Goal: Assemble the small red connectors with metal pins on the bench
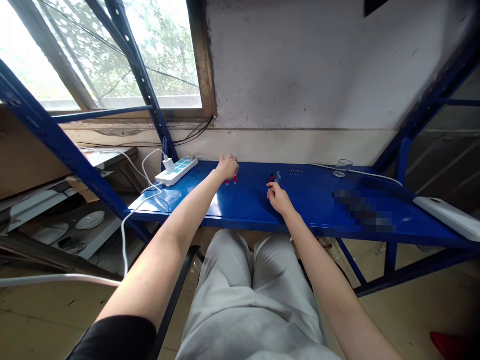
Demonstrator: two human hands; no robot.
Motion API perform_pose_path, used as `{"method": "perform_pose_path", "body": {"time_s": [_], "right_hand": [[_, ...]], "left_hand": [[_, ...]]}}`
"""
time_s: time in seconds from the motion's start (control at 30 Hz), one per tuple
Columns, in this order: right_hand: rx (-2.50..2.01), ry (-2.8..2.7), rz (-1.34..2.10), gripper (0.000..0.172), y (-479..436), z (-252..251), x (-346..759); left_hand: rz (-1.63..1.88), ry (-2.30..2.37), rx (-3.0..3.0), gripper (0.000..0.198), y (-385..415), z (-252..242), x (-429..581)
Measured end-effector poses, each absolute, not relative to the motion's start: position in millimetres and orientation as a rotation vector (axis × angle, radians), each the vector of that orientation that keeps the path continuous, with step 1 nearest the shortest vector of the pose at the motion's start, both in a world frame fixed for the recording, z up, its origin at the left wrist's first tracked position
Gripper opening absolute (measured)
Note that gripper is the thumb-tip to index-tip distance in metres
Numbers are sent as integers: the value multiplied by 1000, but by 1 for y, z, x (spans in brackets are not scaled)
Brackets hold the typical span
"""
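I sit before a blue metal shelf (pixel 307 200). My left hand (pixel 227 167) reaches to the back of the shelf and is curled over two small red-tipped pieces (pixel 231 180) that poke out beneath it. My right hand (pixel 278 197) rests on the shelf with its fingers bent, its fingertips touching a small red and black piece (pixel 271 178). A small clear piece (pixel 278 175) stands just beside that. A short row of tiny dark parts (pixel 296 172) lies further right.
A white power strip (pixel 176 171) with a plugged charger and white cables lies at the shelf's left. A clear glass (pixel 342 168) stands at the back right, a white flat object (pixel 448 216) at the far right. Blue frame posts flank the shelf.
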State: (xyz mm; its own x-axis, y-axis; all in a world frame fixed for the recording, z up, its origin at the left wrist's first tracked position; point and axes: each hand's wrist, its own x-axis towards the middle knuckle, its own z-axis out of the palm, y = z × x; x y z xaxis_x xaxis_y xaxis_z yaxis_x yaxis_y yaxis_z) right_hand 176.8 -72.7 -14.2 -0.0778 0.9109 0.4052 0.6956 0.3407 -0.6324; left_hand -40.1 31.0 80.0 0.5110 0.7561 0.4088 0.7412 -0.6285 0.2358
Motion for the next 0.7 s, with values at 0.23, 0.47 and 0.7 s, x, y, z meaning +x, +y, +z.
{"method": "perform_pose_path", "body": {"time_s": [0.23,0.47,0.7], "right_hand": [[-1435,-1830,392,31,-75,-12,175],[-1439,-1832,392,30,-75,-12,175],[-1447,-1838,388,29,-75,-13,175]], "left_hand": [[551,1539,2791,13,35,70,-47],[286,1657,2918,8,33,74,-50],[195,1741,2909,13,22,79,-51]]}}
